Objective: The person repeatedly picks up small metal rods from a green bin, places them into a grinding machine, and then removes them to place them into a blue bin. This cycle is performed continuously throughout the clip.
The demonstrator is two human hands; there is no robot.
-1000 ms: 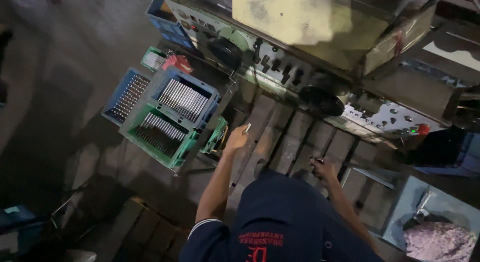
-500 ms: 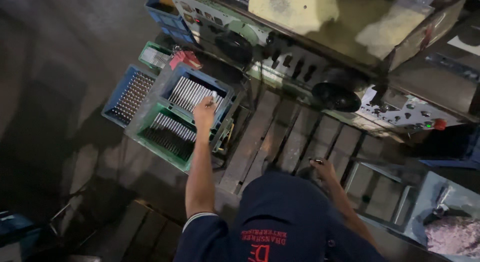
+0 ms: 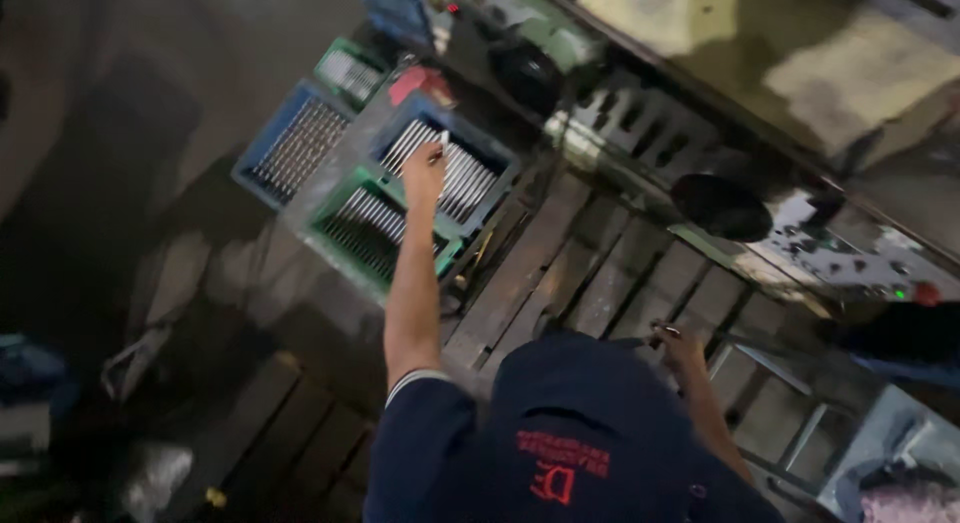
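Our left hand (image 3: pixel 424 170) reaches out over the blue crate (image 3: pixel 452 173) of metal rods (image 3: pixel 466 180), fingers pinched on one small rod (image 3: pixel 444 140), while our right hand (image 3: pixel 679 345) stays near us, curled around a dark handle (image 3: pixel 640 339) above the wooden pallet (image 3: pixel 560 273).

Small pale metal rod (image 3: pixel 444 140), pinched upright at eleven o'clock above blue crate (image 3: pixel 490 158) packed with shiny parallel rods.
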